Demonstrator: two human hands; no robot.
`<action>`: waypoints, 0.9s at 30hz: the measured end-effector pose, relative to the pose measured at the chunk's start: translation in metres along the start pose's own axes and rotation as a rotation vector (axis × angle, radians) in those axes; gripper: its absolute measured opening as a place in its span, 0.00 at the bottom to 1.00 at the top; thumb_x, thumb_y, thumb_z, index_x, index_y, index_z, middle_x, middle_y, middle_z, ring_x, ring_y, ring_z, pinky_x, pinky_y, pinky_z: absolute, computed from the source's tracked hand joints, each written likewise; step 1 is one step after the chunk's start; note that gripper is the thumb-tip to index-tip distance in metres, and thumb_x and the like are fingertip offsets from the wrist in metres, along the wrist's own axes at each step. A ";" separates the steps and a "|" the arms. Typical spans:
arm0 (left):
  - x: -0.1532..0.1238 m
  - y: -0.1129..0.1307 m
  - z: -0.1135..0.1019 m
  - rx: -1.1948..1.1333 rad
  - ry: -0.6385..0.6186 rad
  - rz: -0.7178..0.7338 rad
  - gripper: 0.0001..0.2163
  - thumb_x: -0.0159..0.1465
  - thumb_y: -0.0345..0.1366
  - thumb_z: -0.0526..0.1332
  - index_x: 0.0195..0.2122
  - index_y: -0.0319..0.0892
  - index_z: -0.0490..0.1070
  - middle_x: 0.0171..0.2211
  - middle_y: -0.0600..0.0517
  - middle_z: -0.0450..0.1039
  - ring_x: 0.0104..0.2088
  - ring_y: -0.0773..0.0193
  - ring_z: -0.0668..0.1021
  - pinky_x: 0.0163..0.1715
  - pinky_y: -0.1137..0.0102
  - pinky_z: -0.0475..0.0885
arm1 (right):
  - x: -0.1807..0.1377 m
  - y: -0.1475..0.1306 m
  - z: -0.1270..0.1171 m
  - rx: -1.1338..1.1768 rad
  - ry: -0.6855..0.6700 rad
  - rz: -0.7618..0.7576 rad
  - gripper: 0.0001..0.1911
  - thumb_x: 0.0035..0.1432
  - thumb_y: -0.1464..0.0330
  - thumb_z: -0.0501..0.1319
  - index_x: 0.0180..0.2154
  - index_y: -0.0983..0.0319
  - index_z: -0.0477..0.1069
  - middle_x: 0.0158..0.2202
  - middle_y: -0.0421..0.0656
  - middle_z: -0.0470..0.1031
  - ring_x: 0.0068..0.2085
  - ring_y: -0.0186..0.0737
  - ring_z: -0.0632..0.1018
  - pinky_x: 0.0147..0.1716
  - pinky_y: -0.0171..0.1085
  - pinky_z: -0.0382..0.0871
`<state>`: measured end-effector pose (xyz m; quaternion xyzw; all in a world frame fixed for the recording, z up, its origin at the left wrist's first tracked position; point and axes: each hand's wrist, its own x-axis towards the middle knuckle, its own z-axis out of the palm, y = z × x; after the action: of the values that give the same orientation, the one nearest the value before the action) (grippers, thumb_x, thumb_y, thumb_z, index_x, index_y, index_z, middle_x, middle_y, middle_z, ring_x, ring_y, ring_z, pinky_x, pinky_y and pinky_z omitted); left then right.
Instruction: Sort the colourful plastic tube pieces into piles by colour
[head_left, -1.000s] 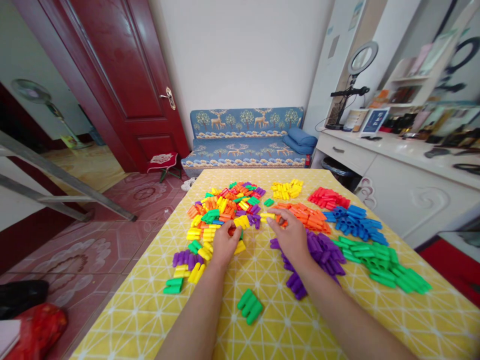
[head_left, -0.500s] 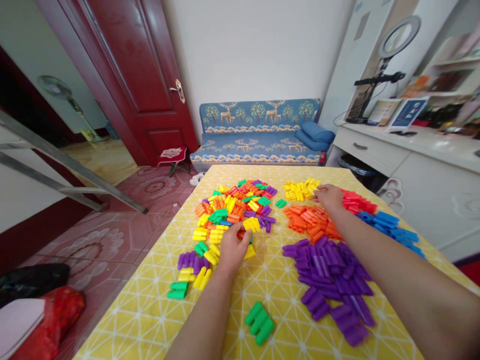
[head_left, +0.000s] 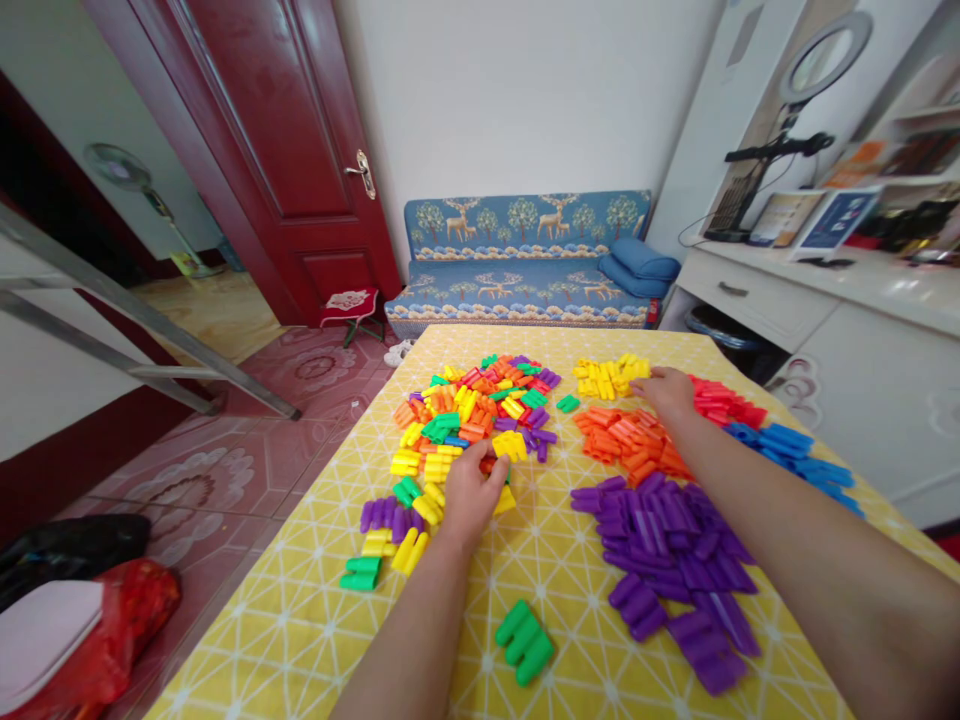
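My left hand (head_left: 472, 492) is closed in a pinch around a yellow plastic building block (head_left: 511, 446) shaped like joined tubes. It hovers at the near right side of a mixed heap (head_left: 480, 400) of coloured blocks. Farther right, my right hand (head_left: 667, 392) has its fingertips pinched at the right edge of a yellow pile (head_left: 604, 378), on a yellow block there; the fingers partly cover that block. Just below this hand lies an orange pile (head_left: 626, 438). Near my left forearm, a single green block (head_left: 525, 642) rests on the tablecloth.
A large purple pile (head_left: 667, 545) lies right of centre. Red blocks (head_left: 724, 402) and blue blocks (head_left: 799, 455) lie beyond my right forearm. The patterned yellow tablecloth (head_left: 300, 620) covers the table. Behind it stands a blue sofa (head_left: 517, 285), with a white cabinet (head_left: 825, 330) to the right.
The whole view has shifted slightly, moving the scene a little to the right. Both hands stay at nearly the same places over the blocks, and the left still holds its yellow block.
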<state>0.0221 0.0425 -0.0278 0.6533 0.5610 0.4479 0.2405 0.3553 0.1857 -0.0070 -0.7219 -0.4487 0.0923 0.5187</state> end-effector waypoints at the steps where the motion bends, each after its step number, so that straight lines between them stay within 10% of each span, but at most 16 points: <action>1: 0.000 0.000 0.000 0.000 0.001 0.000 0.07 0.60 0.37 0.58 0.31 0.40 0.72 0.26 0.54 0.73 0.27 0.67 0.72 0.28 0.73 0.62 | -0.003 -0.003 -0.003 0.019 -0.002 0.017 0.23 0.41 0.71 0.67 0.44 0.68 0.74 0.41 0.51 0.77 0.44 0.48 0.77 0.43 0.42 0.73; 9: -0.001 0.001 0.000 0.025 0.001 0.017 0.08 0.60 0.38 0.57 0.28 0.40 0.69 0.23 0.55 0.69 0.25 0.68 0.70 0.27 0.74 0.60 | -0.058 -0.052 -0.018 0.271 -0.115 0.096 0.22 0.46 0.70 0.62 0.45 0.66 0.72 0.50 0.52 0.74 0.44 0.45 0.78 0.38 0.40 0.74; 15: 0.000 -0.001 0.000 0.053 -0.033 0.049 0.09 0.59 0.39 0.57 0.27 0.40 0.68 0.23 0.55 0.67 0.25 0.67 0.68 0.27 0.74 0.59 | -0.181 -0.090 -0.014 0.615 -0.412 0.068 0.19 0.47 0.62 0.63 0.43 0.62 0.72 0.45 0.48 0.77 0.43 0.45 0.78 0.36 0.41 0.74; 20: -0.001 0.000 -0.003 -0.021 -0.094 0.114 0.09 0.59 0.38 0.55 0.27 0.40 0.70 0.24 0.54 0.69 0.27 0.66 0.70 0.28 0.73 0.61 | -0.270 -0.088 0.002 0.610 -0.347 0.042 0.27 0.50 0.65 0.62 0.53 0.59 0.67 0.55 0.49 0.70 0.56 0.47 0.70 0.48 0.45 0.71; 27: -0.003 0.004 -0.004 -0.044 -0.185 0.149 0.08 0.57 0.35 0.54 0.27 0.39 0.71 0.25 0.53 0.71 0.28 0.65 0.71 0.29 0.72 0.63 | -0.293 -0.083 0.013 0.631 -0.395 0.039 0.26 0.54 0.64 0.61 0.55 0.60 0.64 0.51 0.48 0.73 0.46 0.43 0.76 0.46 0.42 0.72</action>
<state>0.0212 0.0381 -0.0237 0.7262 0.4763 0.4148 0.2714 0.1312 -0.0182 -0.0409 -0.5034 -0.4758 0.3734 0.6171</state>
